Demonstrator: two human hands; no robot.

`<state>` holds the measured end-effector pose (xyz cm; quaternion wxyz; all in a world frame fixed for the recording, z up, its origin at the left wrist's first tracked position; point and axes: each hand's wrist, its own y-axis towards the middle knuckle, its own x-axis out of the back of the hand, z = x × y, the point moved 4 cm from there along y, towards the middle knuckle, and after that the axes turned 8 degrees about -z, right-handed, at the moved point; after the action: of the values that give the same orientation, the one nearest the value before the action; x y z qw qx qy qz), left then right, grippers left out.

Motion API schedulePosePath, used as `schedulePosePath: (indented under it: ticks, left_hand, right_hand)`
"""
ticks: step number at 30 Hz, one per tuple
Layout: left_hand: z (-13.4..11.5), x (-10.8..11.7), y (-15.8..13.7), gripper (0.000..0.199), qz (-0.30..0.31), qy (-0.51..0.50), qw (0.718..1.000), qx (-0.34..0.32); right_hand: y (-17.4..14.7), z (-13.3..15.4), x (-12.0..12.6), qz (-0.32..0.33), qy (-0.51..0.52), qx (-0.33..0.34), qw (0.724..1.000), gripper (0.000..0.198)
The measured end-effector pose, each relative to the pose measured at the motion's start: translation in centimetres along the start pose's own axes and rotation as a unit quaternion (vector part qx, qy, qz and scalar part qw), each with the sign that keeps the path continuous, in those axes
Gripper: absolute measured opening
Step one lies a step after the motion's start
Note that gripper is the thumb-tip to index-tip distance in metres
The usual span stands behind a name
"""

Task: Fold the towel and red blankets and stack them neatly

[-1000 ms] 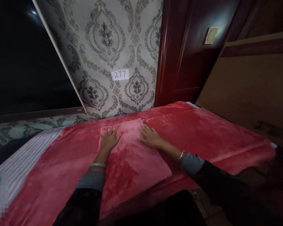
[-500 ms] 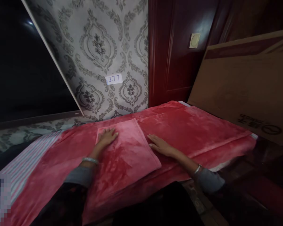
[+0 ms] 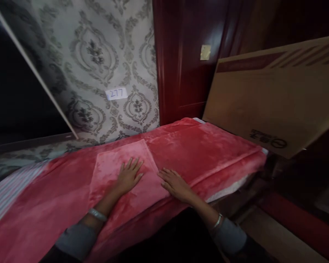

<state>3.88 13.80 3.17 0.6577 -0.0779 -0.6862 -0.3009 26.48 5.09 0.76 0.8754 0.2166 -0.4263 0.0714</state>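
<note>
A folded pink plush cloth (image 3: 145,195) lies flat on a larger red plush blanket (image 3: 189,153). On top of the folded cloth, near its middle, rests my left hand (image 3: 128,177), palm down with the fingers spread. My right hand (image 3: 177,185) lies flat at the cloth's right edge, fingers stretched out toward it. Neither hand grips anything. Both wrists wear a silver bracelet.
A large cardboard box (image 3: 252,98) leans at the right behind the blanket. Striped fabric (image 3: 13,191) shows at the left end. A dark screen (image 3: 22,87) stands at the left, and patterned wallpaper (image 3: 98,73) with a "277" label (image 3: 116,93) rises behind.
My left hand has slid right and nearer across the folded cloth, its fingers spreading. My right hand has come closer to the cloth's right edge. The view has turned slightly right.
</note>
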Motion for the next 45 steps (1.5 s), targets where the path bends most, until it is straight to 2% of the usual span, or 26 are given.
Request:
schedulePosePath:
  ticks: [5,10,29,40,43,45]
  left_hand:
    - [0.9,-0.5,0.7,0.058,-0.039,0.017,0.999,-0.019]
    - [1.4,-1.1,1.2,0.061,-0.045,0.046,0.997,-0.031]
    - [1.3,-0.7,1.8,0.064,-0.071,0.035,0.997,-0.024]
    - [1.7,-1.2,2.1,0.064,-0.086,-0.038,0.995,-0.026]
    - [2.6,0.3,2.0,0.067,-0.062,-0.127,0.99,-0.01]
    - [4.0,2.2,1.1,0.067,-0.061,-0.192,0.979,0.034]
  right_hand:
    - [0.0,1.1,0.9,-0.034,-0.009,-0.009,0.999,0.047]
    - [-0.3,1.3,1.5,-0.054,-0.01,-0.003,0.998,0.046]
    - [-0.5,1.6,2.1,-0.061,-0.021,-0.012,0.998,0.042]
    - [-0.4,1.3,2.2,-0.05,-0.026,-0.007,0.998,0.044]
    - [-0.5,0.5,2.1,-0.038,-0.011,0.002,0.999,0.045]
    - [-0.8,0.1,2.4,-0.035,0.021,0.01,0.999,0.045]
